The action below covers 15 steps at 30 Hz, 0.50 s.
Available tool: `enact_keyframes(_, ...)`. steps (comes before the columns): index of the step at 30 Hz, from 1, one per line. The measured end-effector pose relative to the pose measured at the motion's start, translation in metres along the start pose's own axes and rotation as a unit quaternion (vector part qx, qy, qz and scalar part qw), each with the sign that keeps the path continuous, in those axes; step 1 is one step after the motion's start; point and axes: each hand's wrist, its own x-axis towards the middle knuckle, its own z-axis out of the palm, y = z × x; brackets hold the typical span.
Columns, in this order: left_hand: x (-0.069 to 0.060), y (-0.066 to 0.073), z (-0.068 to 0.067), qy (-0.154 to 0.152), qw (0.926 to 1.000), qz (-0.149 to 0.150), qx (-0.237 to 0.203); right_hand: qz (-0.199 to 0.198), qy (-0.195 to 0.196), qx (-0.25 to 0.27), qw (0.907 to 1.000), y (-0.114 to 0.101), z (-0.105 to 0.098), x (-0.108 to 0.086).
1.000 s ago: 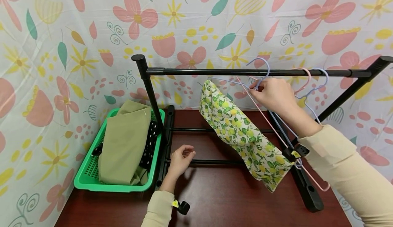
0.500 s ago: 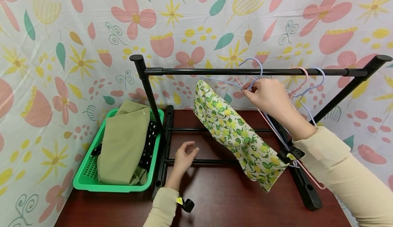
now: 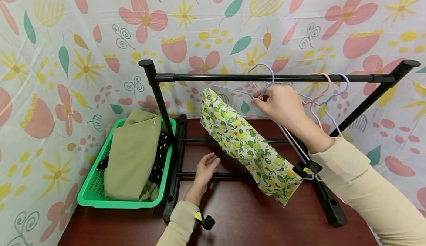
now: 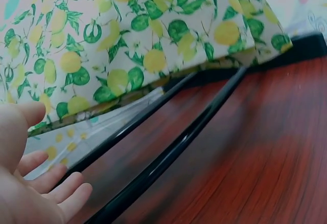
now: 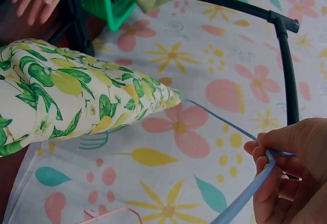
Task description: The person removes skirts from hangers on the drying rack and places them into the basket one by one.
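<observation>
My right hand [image 3: 283, 103] pinches a blue-purple clothes hanger [image 3: 229, 89] just below its hook, which hangs over the black rack's top rail [image 3: 213, 77]. A lemon-print cloth [image 3: 246, 138] hangs slantwise from that hanger; my right forearm hides part of the hanger. In the right wrist view, thumb and fingers close round the hanger's neck [image 5: 271, 155]. My left hand [image 3: 205, 170] hovers below and left of the cloth, over the rack's lower bar, fingers relaxed and holding nothing. The left wrist view shows the loose fingers [image 4: 76, 196] beneath the cloth, apart from it.
A pink hanger [image 3: 324, 87] and another blue-purple hanger [image 3: 344, 87] hang farther right on the rail. At the left a green basket [image 3: 84, 198] holds folded olive clothing [image 3: 133, 161] and black polka-dot fabric [image 3: 159, 161]. The rack's feet stand on a dark red-brown table [image 3: 239, 220].
My right hand has slid the hanger with the lemon-print cloth leftward along the rail. My left hand has shifted slightly right, still holding nothing.
</observation>
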Motion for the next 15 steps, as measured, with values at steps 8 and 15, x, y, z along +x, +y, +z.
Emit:
enact_keyframes(8,-0.001,0.003,0.006,-0.05,0.9914,-0.045,-0.112,-0.033,0.008,-0.002,0.9994,-0.007,0.003,-0.002)
enact_keyframes(15,-0.001,0.008,0.013,-0.073,0.9798,-0.069,-0.173,-0.037,0.007,0.001,0.9993,-0.015,0.003,-0.004)
